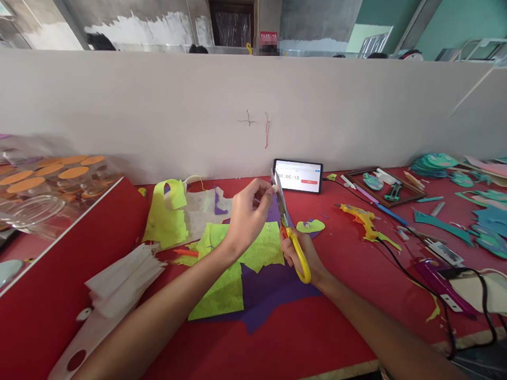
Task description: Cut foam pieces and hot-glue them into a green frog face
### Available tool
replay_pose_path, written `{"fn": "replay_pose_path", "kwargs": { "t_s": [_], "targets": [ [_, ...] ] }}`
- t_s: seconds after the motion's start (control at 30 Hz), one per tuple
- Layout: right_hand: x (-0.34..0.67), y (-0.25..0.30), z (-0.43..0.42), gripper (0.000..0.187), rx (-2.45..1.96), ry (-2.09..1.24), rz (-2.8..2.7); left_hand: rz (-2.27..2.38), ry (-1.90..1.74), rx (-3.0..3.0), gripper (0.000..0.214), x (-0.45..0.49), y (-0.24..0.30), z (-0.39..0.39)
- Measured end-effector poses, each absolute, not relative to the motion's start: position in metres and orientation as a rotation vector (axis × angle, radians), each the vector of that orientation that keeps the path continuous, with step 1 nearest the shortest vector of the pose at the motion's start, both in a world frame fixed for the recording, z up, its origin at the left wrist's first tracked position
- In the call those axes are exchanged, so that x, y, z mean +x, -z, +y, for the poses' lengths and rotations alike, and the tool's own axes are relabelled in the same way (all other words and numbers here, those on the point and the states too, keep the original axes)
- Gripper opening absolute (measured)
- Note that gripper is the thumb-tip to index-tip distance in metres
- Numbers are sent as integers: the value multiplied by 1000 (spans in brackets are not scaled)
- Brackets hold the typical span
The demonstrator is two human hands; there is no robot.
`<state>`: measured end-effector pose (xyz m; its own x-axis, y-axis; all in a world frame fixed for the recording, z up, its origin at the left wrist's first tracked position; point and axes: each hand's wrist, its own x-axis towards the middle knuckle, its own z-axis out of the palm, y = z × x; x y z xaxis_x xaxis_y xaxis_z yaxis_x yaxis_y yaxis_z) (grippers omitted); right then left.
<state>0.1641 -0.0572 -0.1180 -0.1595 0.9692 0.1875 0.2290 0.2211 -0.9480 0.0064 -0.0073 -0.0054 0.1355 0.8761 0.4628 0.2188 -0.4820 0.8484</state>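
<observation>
Yellow plastic loops the handles of the scissors [284, 214], which stand nearly upright in the right hand [311, 252]. Their long axis runs from the handles, low and to the right, up and slightly left to the blade tips, which overlap the left edge of the timer screen [298, 177] from this viewpoint. The right fingers curl around the handles; how far apart the blades stand is hard to tell.

Opposite, the left hand [250, 208] pinches a small white piece [274, 188] between thumb and forefinger, with the other fingers bent in. The piece lies at those fingertips, immediately left of the upper blades, so the left hand is the nearer one and the blades come up along its right side. Whether steel touches the piece cannot be made out.

Beneath both hands, lime-green felt [263, 248] overlaps purple felt [273, 290] on the red tabletop [273, 353]. Just right of the scissors lies a lime-green cutout [312, 227] on a purple scrap, and farther right a yellow glue gun [366, 220]. Pleated white fabric [122, 279] is stacked beyond the left forearm.
</observation>
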Motion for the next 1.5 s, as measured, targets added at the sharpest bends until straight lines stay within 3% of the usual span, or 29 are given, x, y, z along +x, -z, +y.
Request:
{"fn": "replay_pose_path", "kwargs": {
  "t_s": [1.13,1.5],
  "targets": [
    [162,106,-62,45,-1232,-937,-1638,1104,-1441,1828,14,2,-2,-6],
    [159,110,-63,41,-1224,-1052,-1502,1116,-1444,1848,14,-1,-4,-1]
  ]
}}
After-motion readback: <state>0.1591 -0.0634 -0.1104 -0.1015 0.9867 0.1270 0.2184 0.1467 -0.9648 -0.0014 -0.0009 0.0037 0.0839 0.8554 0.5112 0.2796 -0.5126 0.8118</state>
